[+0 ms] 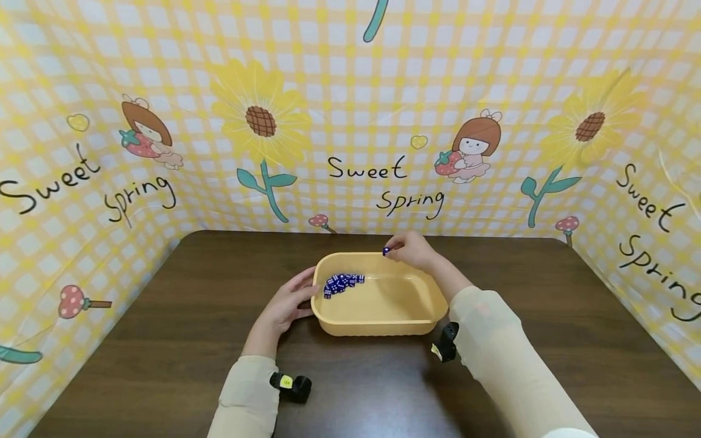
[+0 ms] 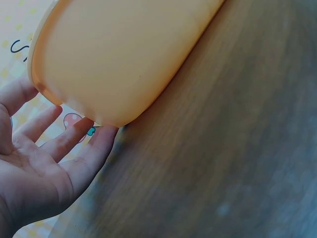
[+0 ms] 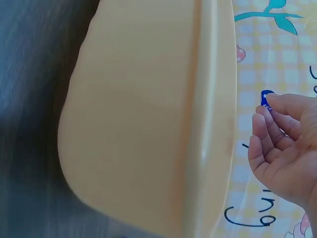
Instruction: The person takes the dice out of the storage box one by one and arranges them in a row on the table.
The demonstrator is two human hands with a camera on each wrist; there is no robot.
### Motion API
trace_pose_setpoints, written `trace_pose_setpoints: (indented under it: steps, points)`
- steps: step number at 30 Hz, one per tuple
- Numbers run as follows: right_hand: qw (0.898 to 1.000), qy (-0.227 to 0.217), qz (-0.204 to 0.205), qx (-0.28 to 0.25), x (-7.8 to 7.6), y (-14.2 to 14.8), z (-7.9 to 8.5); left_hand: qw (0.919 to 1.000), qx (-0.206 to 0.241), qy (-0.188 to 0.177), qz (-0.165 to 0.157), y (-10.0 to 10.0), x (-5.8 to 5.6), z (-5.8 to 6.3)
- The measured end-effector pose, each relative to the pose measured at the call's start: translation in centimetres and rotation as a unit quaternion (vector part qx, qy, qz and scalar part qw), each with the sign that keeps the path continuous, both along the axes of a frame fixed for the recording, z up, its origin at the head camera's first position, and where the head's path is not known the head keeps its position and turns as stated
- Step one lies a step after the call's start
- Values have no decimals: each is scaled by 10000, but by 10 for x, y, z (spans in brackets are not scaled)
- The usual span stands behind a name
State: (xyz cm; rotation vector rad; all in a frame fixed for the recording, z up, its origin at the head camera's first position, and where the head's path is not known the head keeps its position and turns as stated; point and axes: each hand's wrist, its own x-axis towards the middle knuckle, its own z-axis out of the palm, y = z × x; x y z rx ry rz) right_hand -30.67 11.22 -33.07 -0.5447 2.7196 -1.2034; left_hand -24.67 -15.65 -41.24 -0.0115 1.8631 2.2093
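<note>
A yellow plastic basin stands on the table. Several blue dice with white pips lie clustered inside at its left end. My left hand holds the basin's left end, thumb at the rim and the other fingers against the outer wall, as the left wrist view shows. Above the basin's far rim, my right hand pinches a single blue die between thumb and index finger. Its other fingers curl loosely toward the palm.
The dark wooden table reaches back to a yellow checked cloth with flowers and lettering, which hangs behind and at both sides. A black wrist camera sits on the left sleeve, another black camera on the right.
</note>
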Motion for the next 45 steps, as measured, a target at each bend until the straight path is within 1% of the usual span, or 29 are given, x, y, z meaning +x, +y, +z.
trace_pose_setpoints:
  steps: [3,9,18,21,27,32,42,45]
  points:
    - [10000,-54,-33,-67,-1,8,2,10000,-23,12,-24,0,0,1]
    - [9997,88,-85,-223,0,29,5,10000,-44,37,-79,-1,0,1]
    - [9985,51,-400,-366,3,61,11,9999,-21,15,-98,0,-1,2]
    - [9979,42,-514,-399,4,72,10,10000,-20,35,-76,0,-2,2]
    - [9973,131,-651,-298,5,99,2,10000,-37,12,-88,1,-1,1]
    - [9966,250,-769,-172,10,116,-5,9999,-80,0,-65,2,0,0]
    - [9964,227,-812,-18,18,135,-20,10000,-74,-28,-52,0,0,0]
    - [9967,223,-783,-51,21,138,-26,9999,-93,-45,-45,0,-1,0]
